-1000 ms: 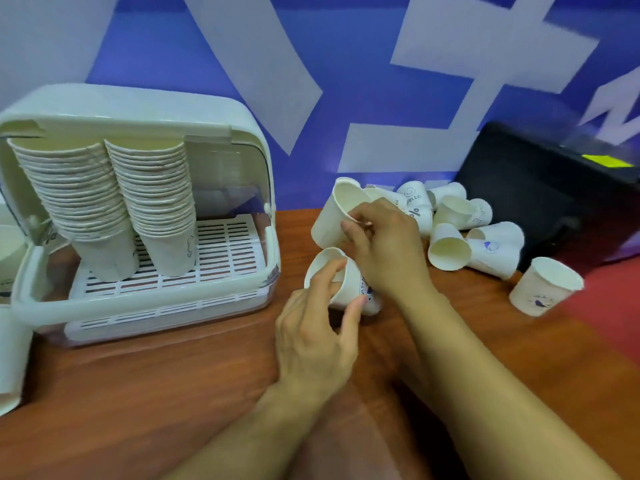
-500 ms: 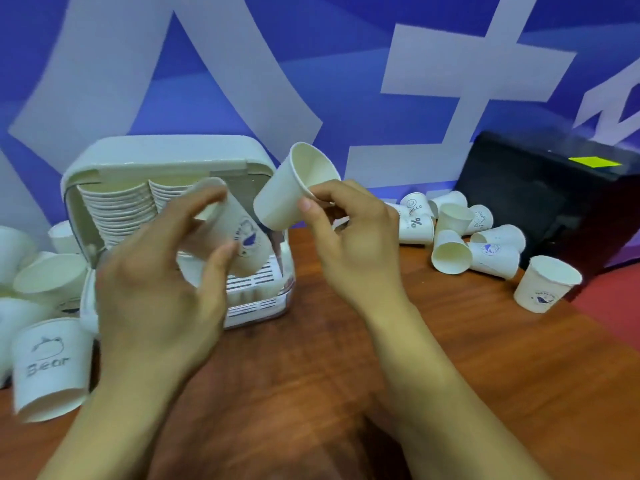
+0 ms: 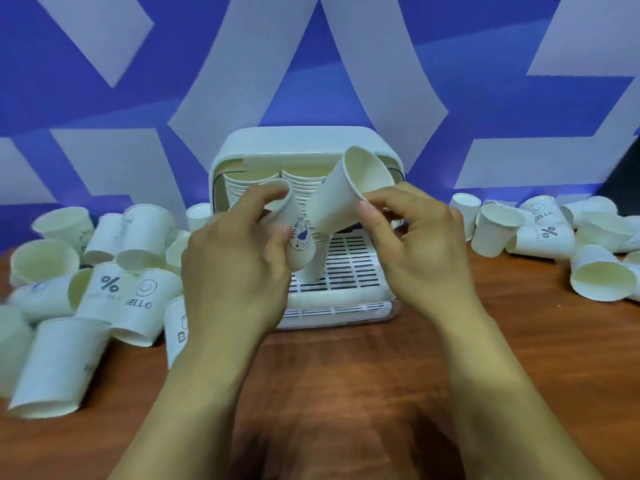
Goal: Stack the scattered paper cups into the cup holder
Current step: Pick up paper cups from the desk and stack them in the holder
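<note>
White paper cups on a brown wood-grain worktop (image 3: 346,393), as I see them from the head view. Both hands are up over the middle of the worktop, directly in front of the cup holder (image 3: 304,142), a white hooded box at the far edge against the blue-and-white wall (image 3: 346,64).

The left hand (image 3: 235,271) has fingers and thumb curled round a printed cup (image 3: 299,244) with a round blue emblem. This cup is tilted, its mouth turned up and away from me.

The right hand (image 3: 419,251) pinches the rim of a plain cup (image 3: 339,202) between thumb and fingertips. This cup is tilted too, open mouth up and to the right, base pointing down toward the printed cup. The two cups sit close together; I cannot tell from here whether they touch.

Behind them, inside the holder, two stacked columns of cups (image 3: 249,181) show under the hood, above a slatted tray (image 3: 349,265).

Loose cups lie on both sides:
- **Left edge** — a large heap (image 3: 138,296), mostly on their sides, some marked "%", "HELLO" and a smiley.
- **Right edge** — a smaller group (image 3: 540,233), likewise tipped over.

A dark object (image 3: 623,181) shows at the far right corner, too cropped to identify.
</note>
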